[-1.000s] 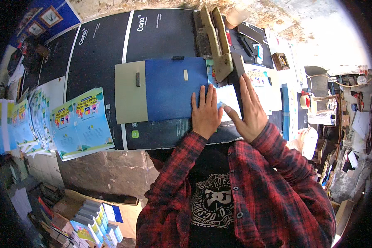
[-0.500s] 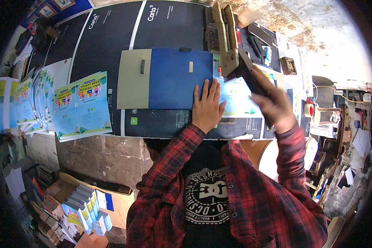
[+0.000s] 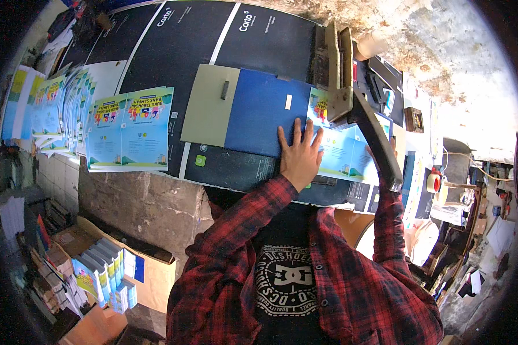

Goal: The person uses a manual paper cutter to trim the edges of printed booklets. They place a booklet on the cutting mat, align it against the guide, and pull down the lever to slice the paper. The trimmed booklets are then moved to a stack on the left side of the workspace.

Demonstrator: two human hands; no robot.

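Observation:
My left hand [image 3: 299, 152] lies flat, fingers spread, on a printed light-blue booklet [image 3: 342, 155] where it meets a dark blue board [image 3: 259, 112] with a beige strip [image 3: 207, 106]. The booklet's top edge sits under the head of a large long-arm stapler [image 3: 339, 69]. My right hand [image 3: 392, 150] grips the stapler's long dark lever [image 3: 374, 135] near its end and is mostly hidden behind it. Red plaid sleeves cover both forearms.
A stack of the same printed booklets [image 3: 129, 129] lies to the left on the black table cover [image 3: 172, 52], with more fanned out [image 3: 52, 109] beyond. A cardboard box of booklets [image 3: 109, 276] stands on the floor. A tape roll [image 3: 433, 183] and clutter crowd the right.
My right hand has left the booklet and taken hold of the stapler lever, which now slants down toward me. My left hand stays pressed on the booklet.

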